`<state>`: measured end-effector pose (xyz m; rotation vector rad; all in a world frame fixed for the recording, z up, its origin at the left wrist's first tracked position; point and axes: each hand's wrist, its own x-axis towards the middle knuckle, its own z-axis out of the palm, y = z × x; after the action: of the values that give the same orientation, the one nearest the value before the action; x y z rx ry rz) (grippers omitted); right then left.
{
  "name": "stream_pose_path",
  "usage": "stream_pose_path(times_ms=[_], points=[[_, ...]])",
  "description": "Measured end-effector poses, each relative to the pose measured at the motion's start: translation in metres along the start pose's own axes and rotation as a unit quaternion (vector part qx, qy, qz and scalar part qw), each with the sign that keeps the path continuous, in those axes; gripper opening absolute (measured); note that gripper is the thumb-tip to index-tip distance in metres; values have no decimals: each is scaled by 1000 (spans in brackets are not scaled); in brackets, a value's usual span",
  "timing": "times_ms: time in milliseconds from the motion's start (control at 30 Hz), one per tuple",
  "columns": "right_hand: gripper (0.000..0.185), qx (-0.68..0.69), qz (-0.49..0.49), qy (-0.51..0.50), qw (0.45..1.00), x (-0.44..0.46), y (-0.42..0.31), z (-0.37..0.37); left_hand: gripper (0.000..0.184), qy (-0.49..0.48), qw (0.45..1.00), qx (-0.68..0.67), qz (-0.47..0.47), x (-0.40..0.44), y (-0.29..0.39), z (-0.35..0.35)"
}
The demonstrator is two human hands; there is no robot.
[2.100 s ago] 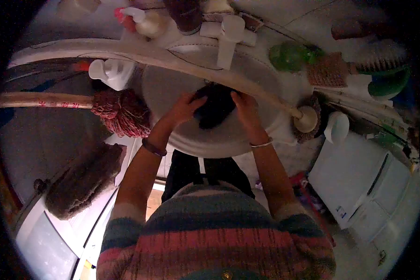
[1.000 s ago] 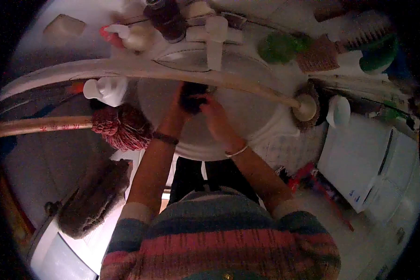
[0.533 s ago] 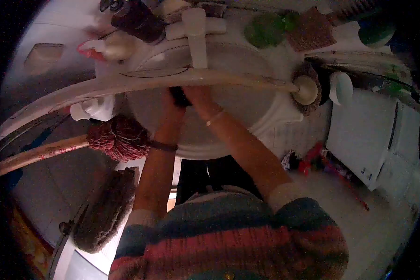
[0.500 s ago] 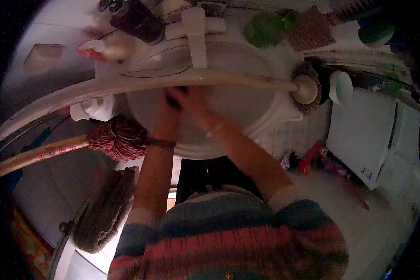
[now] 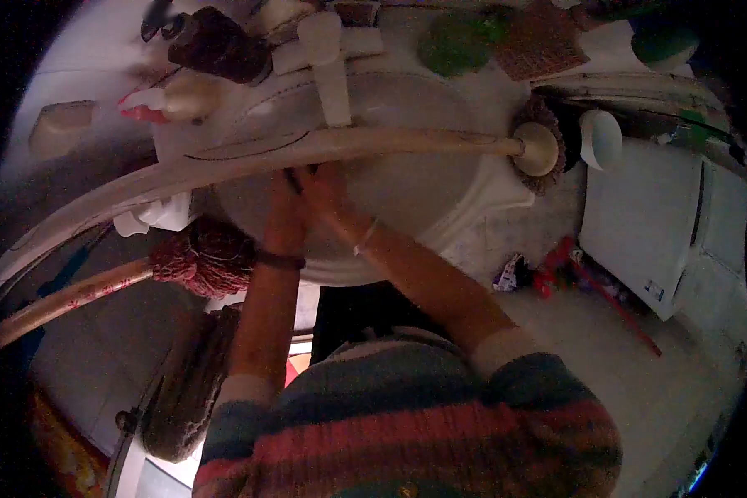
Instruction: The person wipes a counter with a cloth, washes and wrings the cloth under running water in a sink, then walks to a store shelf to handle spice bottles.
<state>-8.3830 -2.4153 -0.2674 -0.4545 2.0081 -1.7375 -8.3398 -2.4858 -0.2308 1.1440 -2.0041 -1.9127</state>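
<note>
Over the left part of the white washbasin [image 5: 415, 199], my two hands are pressed together around a small dark cloth-like item [image 5: 294, 179], of which only a little shows. My left hand [image 5: 288, 203] is closed on its left side. My right hand [image 5: 324, 189] is closed over it from the right, its fingers against my left hand. A long pale wooden handle [image 5: 407, 141] crosses in front of the basin and hides the fingertips in part. The white faucet [image 5: 332, 87] stands just beyond my hands.
A red mop head [image 5: 203, 259] hangs left of the basin, near my left wrist. Behind the basin are a dark bottle [image 5: 220, 46], a pump bottle [image 5: 191, 98] and a green object [image 5: 455, 43]. A white cabinet [image 5: 639, 216] stands at the right, a grey mop head [image 5: 189, 382] lower left.
The dark item, first spread between my parted hands, is now mostly covered by them. My hands have come together and shifted left. The view has also turned.
</note>
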Motion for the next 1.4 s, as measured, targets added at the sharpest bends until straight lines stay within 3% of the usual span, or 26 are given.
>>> stream_pose_path(times_ms=[67, 133, 200, 300, 400, 500, 667, 833, 933, 1033, 1133, 1233, 1400], points=[[40, -10, 46, -48, 998, 30, 41, -26, 30, 2, 980, 184, 75, 12, 0, 12], [40, -26, 70, -94, 993, 58, 83, -49, 29, -52, 927, 296, 224, 15, -23, 11], [40, 13, 103, -111, 988, 67, 94, -63, 29, -38, 914, 303, 269, 19, -26, 5], [40, 110, 149, -111, 976, 61, 79, -83, 29, -20, 987, 113, 117, 11, -27, -14], [40, 175, 156, -107, 966, 42, 50, -81, 29, -67, 997, -43, 5, 13, -33, -18], [40, 207, 130, -119, 962, 16, 11, -71, 30, -94, 990, -94, -38, 26, -36, -11], [40, 94, 28, -84, 992, -15, -21, -18, 30, -61, 994, -82, -44, 13, -44, -20], [40, -35, -20, 2, 999, 24, 26, 8, 30, -44, 996, -70, -45, 10, -50, -20], [40, 0, 24, -39, 999, 62, 65, -13, 31, -35, 997, -57, -34, 12, -47, -13], [40, 38, 19, -54, 998, 53, 42, -14, 31, -28, 998, -58, -23, 21, -41, -17], [40, -11, -44, 4, 999, 9, -4, 11, 31, -26, 998, -55, -22, 16, -39, -27], [41, -64, -48, 42, 996, 35, 11, 16, 31, -36, 997, -57, -24, 10, -40, -18], [41, 71, 39, -83, 993, 73, 57, -12, 32, -53, 997, -63, -5, 29, -37, 5]])
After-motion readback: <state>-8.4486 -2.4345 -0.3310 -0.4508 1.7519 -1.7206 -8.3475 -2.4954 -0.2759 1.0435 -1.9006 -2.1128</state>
